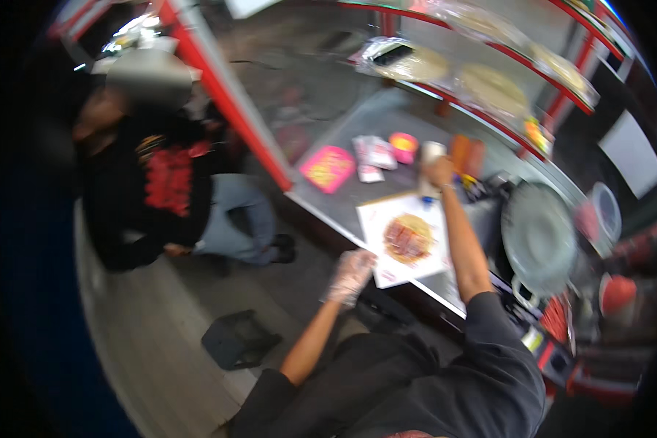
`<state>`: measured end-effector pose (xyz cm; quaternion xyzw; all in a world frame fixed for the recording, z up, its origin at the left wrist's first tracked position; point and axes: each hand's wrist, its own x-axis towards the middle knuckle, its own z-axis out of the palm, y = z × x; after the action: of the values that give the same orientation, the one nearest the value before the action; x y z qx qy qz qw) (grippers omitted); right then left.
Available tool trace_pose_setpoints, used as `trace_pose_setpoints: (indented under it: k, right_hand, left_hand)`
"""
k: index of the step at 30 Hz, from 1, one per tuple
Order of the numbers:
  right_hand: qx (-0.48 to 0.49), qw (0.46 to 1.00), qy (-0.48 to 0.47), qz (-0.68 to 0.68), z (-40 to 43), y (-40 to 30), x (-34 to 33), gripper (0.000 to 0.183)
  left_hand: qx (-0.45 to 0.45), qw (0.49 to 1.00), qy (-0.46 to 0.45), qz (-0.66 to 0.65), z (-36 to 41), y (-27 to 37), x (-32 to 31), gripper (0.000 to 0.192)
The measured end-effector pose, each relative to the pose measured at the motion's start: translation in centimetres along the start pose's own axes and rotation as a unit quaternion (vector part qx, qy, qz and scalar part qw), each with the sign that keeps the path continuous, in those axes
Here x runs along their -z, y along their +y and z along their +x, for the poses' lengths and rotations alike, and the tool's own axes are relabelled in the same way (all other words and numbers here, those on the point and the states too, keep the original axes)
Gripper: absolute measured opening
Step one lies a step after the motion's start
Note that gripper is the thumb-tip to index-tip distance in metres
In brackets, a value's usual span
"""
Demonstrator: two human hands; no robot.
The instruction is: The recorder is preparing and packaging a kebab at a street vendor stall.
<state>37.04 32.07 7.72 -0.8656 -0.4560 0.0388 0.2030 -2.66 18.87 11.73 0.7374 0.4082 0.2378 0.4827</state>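
My right hand (439, 171) is bare and closed around a pale squeeze bottle (432, 151) with a blue tip, which points down near the top edge of a white paper sheet (375, 219). On the sheet lies a round, flat, tan food base (413, 223) with reddish-brown topping (406, 245). My left hand (355, 274), in a clear plastic glove, is at the sheet's lower left corner beside the counter edge; blur hides whether its fingers pinch the paper.
Behind the sheet are a pink-and-yellow item (327, 168), white packets (373, 156), a pink tub (403, 147) and orange bottles (467, 155). A large metal pan (539, 230) stands right. Wrapped flat rounds (490, 90) fill the shelves. A person (164, 180) is at left, near a dark stool (238, 339).
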Motion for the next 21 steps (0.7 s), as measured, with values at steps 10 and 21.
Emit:
trace_pose_setpoints:
  k: [10, 21]
  right_hand:
    - [0.036, 0.927, 0.295, 0.227, -3.4, -1.0, 0.5, 0.045]
    - [-0.109, 0.988, 0.064, 0.093, -28.7, 5.3, 0.4, 0.058]
  left_hand:
    - [0.049, 0.997, 0.028, -0.060, 1.4, -0.2, 0.7, 0.028]
    - [-0.032, 0.967, -0.086, 0.237, 13.6, -8.7, -4.7, 0.043]
